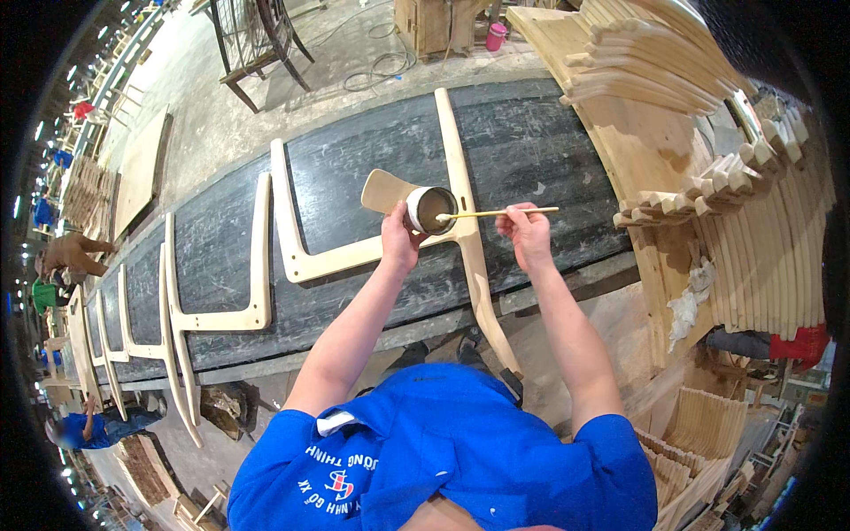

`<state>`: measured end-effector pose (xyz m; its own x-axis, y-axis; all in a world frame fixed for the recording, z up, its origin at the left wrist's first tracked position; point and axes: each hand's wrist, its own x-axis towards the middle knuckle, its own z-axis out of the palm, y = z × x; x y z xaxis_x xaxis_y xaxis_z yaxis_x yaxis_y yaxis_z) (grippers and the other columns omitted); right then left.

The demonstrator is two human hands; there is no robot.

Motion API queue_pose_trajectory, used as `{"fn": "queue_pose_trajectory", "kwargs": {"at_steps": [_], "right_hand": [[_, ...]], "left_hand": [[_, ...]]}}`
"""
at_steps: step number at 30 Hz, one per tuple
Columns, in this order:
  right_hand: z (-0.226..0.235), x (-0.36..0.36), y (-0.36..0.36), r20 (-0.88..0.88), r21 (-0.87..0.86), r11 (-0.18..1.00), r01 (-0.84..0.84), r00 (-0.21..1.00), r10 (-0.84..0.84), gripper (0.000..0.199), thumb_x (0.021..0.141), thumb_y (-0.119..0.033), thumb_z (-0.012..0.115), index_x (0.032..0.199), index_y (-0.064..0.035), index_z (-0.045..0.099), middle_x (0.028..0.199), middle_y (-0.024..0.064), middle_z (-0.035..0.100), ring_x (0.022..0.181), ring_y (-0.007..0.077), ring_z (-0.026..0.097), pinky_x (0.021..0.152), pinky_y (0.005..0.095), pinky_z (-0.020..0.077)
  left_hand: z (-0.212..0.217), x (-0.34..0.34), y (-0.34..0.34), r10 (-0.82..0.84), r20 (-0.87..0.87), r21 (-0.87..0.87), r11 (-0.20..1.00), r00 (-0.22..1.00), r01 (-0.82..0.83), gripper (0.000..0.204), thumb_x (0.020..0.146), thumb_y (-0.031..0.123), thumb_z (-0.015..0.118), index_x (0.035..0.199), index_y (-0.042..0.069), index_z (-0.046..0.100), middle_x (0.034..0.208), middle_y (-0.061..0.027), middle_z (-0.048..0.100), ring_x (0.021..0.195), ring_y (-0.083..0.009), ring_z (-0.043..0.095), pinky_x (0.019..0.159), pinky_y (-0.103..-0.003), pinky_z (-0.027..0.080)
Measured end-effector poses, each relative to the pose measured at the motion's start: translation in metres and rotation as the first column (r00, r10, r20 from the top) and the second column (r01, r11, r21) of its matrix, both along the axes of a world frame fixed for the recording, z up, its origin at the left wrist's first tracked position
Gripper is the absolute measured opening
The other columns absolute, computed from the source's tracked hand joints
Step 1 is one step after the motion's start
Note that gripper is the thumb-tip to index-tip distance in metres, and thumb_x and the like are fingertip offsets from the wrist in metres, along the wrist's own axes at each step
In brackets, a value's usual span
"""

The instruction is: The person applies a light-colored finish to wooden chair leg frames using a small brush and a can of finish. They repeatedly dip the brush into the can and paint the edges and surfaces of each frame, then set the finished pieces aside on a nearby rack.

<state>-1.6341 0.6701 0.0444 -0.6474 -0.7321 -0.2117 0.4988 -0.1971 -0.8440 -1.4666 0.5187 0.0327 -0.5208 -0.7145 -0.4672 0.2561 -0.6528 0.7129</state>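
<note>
My left hand (401, 242) grips a small round pot (414, 209) with a white rim and a greyish-brown inside, tilted toward me. Between the fingers of my right hand (528, 232) is a thin wooden stick (500, 212), held level, its whitish tip over the pot's mouth. Beneath both lies a pale wooden chair side frame (454, 150), its long leg reaching past the table's near edge. A rounded, paddle-shaped wooden piece (386, 189) shows just left of the pot; whether it joins the frame is hidden.
More side frames (218, 320) lie in a row leftward along the dark table (531, 133). Stacked curved wooden parts (646, 66) and slats (753, 257) stand at right, near a white rag (691, 301). Another person (84, 429) is at far left. A dark metal-framed chair (257, 44) stands beyond.
</note>
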Motion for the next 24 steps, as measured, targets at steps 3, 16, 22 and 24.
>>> {"fn": "queue_pose_trajectory", "kwargs": {"at_steps": [3,16,22,24], "right_hand": [[-0.017,0.004,-0.004,0.242,0.204,0.974,0.095,0.959,-0.144,0.016,0.086,-0.020,0.059,0.080,-0.0072,0.053,0.070,0.0061,0.061,0.059,0.0141,0.060,0.050,0.0264,0.0498],[-0.008,-0.042,-0.043,-0.735,0.284,0.957,0.057,0.654,0.179,0.020,0.088,-0.019,0.057,0.076,-0.0045,0.049,0.063,0.0054,0.058,0.054,0.0122,0.056,0.050,0.0277,0.0438],[-0.009,-0.033,-0.064,-0.869,0.439,0.894,0.091,0.295,0.397,0.023,0.085,-0.020,0.059,0.074,-0.0042,0.046,0.056,0.0106,0.049,0.052,0.0276,0.053,0.050,0.0364,0.0412],[-0.011,-0.031,-0.069,-0.877,0.434,0.898,0.076,0.265,0.401,0.022,0.085,-0.019,0.059,0.074,-0.0045,0.046,0.058,0.0106,0.050,0.054,0.0281,0.054,0.051,0.0373,0.0418]], "left_hand": [[-0.008,-0.013,0.004,0.000,-0.022,0.017,1.000,1.000,0.001,0.031,0.093,0.031,0.039,0.112,0.009,0.049,0.106,-0.0051,0.059,0.095,-0.0191,0.059,0.074,-0.045,0.053],[-0.066,0.026,0.002,0.131,0.021,0.176,0.976,0.991,-0.132,0.041,0.095,0.036,0.029,0.116,0.006,0.048,0.112,-0.0110,0.055,0.099,-0.0274,0.057,0.075,-0.046,0.052],[-0.069,0.058,0.006,0.181,-0.032,0.213,0.962,0.983,-0.170,0.033,0.095,0.033,0.033,0.114,0.009,0.045,0.110,-0.0073,0.054,0.091,-0.0234,0.059,0.062,-0.040,0.052],[-0.070,0.064,0.007,0.213,-0.031,0.217,0.955,0.976,-0.202,0.033,0.095,0.033,0.033,0.115,0.009,0.044,0.110,-0.0071,0.054,0.092,-0.0234,0.059,0.063,-0.041,0.052]]}}
